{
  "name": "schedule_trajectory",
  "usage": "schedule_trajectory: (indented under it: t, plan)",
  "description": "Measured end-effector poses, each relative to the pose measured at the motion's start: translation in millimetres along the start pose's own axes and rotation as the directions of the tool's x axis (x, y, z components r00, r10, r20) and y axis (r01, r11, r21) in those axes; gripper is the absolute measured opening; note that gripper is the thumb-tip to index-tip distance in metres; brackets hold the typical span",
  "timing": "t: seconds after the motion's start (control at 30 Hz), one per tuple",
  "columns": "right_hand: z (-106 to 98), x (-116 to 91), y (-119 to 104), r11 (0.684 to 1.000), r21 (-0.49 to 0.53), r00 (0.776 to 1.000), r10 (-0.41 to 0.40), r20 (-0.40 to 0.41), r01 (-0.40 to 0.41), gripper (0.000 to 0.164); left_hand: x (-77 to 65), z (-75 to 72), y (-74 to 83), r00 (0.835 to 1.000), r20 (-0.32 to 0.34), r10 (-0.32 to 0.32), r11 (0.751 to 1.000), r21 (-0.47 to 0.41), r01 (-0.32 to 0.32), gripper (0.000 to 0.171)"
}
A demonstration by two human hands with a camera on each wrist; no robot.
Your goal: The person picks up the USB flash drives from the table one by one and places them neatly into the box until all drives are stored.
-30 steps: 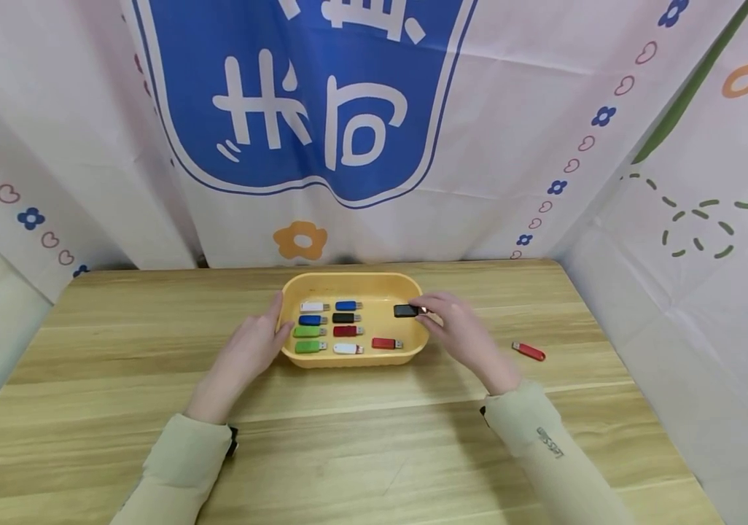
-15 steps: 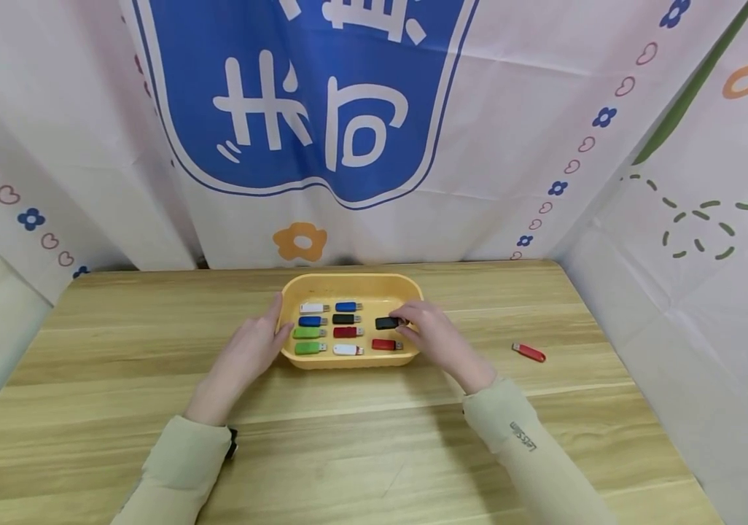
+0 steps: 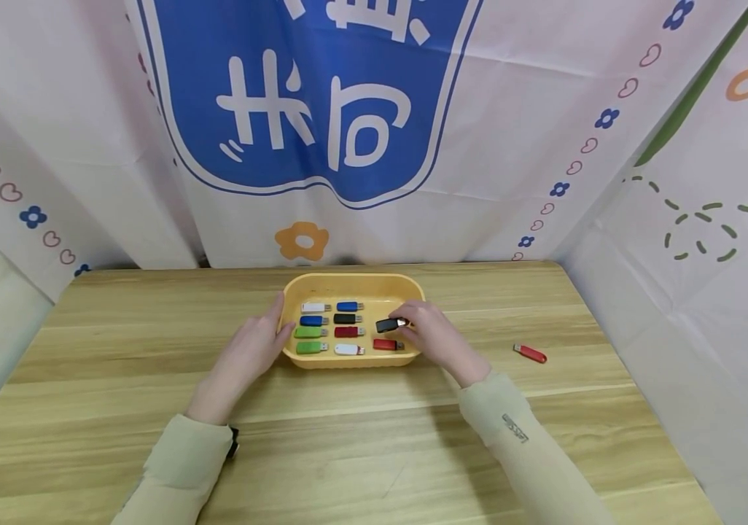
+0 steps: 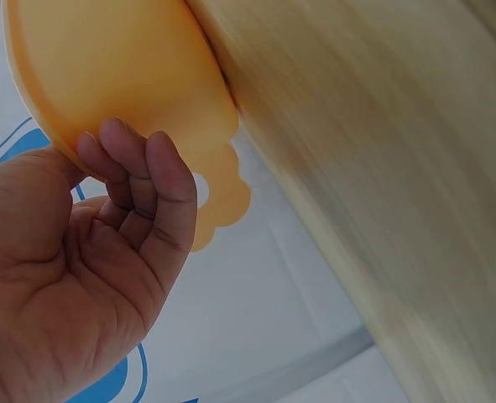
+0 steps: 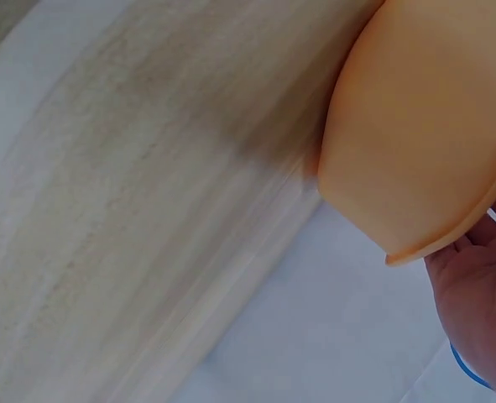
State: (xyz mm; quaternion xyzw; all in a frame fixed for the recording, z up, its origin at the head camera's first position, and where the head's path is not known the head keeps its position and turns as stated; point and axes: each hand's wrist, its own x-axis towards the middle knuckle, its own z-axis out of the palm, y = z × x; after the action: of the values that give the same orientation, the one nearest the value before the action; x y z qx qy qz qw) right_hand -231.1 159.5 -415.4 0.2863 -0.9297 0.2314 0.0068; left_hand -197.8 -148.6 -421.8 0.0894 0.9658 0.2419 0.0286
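A yellow plastic tray stands on the wooden table in the head view. My left hand grips its left end, thumb at the rim and fingers curled against the outer wall, as the left wrist view also shows. Over the tray's right part, my right hand pinches a black USB stick by its metal-looking end, slightly tilted. Just below it lies a red USB stick. In the right wrist view the tray wall hides the fingertips and the stick.
Two columns of USB sticks fill the tray's left half, among them a white one, a green one and a dark red one. Another red USB stick lies on the table to the right. A printed curtain hangs behind.
My right hand has moved left and slightly nearer with the black USB stick, which is now tilted and close above the red one. My left hand keeps its grip on the tray.
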Motion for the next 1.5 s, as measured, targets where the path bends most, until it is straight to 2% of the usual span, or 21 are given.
schedule_trajectory:
  t: [0.17,0.37,0.63,1.1,1.37,1.5]
  plan:
    - [3,5,0,0.999,-0.006,0.998,0.042,0.042,-0.042,0.018,0.3,0.8,-0.4,1.0,-0.006,0.007,1.0,0.002,-0.006,0.066]
    - [6,12,1,0.999,-0.023,0.996,0.042,0.074,-0.04,0.014,-0.3,0.0,0.9,1.0,-0.007,0.012,1.0,0.002,-0.012,0.066]
    - [6,17,-1,0.998,-0.052,0.994,0.046,0.102,-0.041,0.014,-1.4,0.4,0.6,1.0,-0.015,0.018,1.0,0.002,-0.018,0.066]
    - [7,20,-2,0.994,-0.072,0.987,0.095,0.129,-0.087,0.012,-0.5,-1.6,1.3,1.0,0.011,-0.009,1.0,0.013,0.009,0.066]
    - [10,24,-3,0.984,-0.172,0.985,0.081,0.154,-0.054,0.009,-0.8,-1.5,2.3,1.0,0.016,-0.013,1.0,0.006,0.013,0.066]
    - [11,25,-5,0.973,-0.225,0.98,0.099,0.174,-0.059,0.008,-0.7,-1.6,2.4,1.0,0.02,-0.02,1.0,0.005,0.02,0.066]
